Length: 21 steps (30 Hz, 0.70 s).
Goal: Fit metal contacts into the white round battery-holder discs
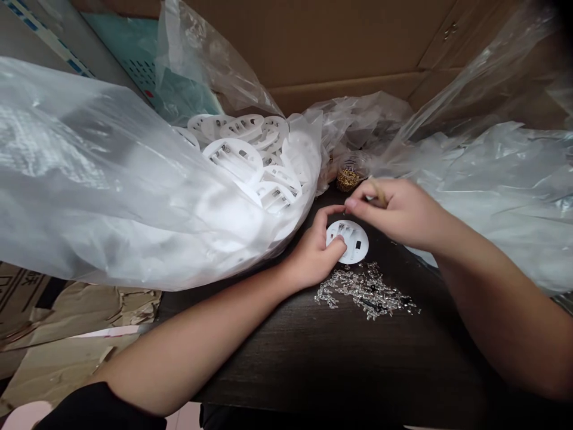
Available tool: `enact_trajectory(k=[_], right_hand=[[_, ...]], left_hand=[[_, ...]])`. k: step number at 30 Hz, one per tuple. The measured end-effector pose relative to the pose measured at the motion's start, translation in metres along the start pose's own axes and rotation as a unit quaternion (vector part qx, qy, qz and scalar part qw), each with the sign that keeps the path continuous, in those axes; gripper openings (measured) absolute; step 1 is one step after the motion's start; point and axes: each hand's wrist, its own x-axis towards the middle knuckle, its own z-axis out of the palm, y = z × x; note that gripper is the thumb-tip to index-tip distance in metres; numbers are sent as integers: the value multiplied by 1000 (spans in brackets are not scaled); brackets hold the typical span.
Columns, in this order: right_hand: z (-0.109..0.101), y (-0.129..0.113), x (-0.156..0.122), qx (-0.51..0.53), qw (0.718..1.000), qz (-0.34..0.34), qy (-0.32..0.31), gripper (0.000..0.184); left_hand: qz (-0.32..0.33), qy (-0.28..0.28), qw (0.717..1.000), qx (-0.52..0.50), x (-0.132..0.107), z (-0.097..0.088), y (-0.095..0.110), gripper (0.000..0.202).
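My left hand (pixel 317 251) holds a round white plastic battery-holder disc (pixel 353 254) just above the dark table, thumb on its face and index finger stretched past its far edge. The disc has slots and small dark openings. My right hand (pixel 396 212) is closed in a pinch just beyond the disc, its fingertips near my left index fingertip. A tiny thin piece shows below the pinch, too small to name. Something tan (pixel 378 192) shows among the right fingers. Small shiny metal pieces (pixel 369 289) lie in a loose pile on the near side of the disc.
A clear plastic bag (pixel 134 203) full of similar white discs (pixel 235 158) bulges on the left. Behind my right hand stands a small container of brass-coloured parts (pixel 348 178). More plastic bags (pixel 505 179) lie on the right, before a cardboard wall (pixel 349 42).
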Motion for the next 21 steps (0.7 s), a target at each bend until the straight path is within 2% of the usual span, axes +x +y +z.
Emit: enact_trajectory(k=[2,4,10,16,21], right_hand=[[4,7,-5,-65,996,-43,-47,25],[6,12,-9,-81,992,-66,-69,23],[3,13,-12,-41,992,-45,-108,18],[6,9,-12,-143,978,-74,-131,21],[9,9,-6,-177,968,-52,-170,23]], left_hand=[[6,-4,1000,10,0,-1,-1,56],[0,-14,1000,26,0,-1,-1,58],[23,-42,996,69,-3,-2,1,55],[25,-41,994,99,-5,-2,4,54],[47,-15,993,103,-5,-2,1,53]])
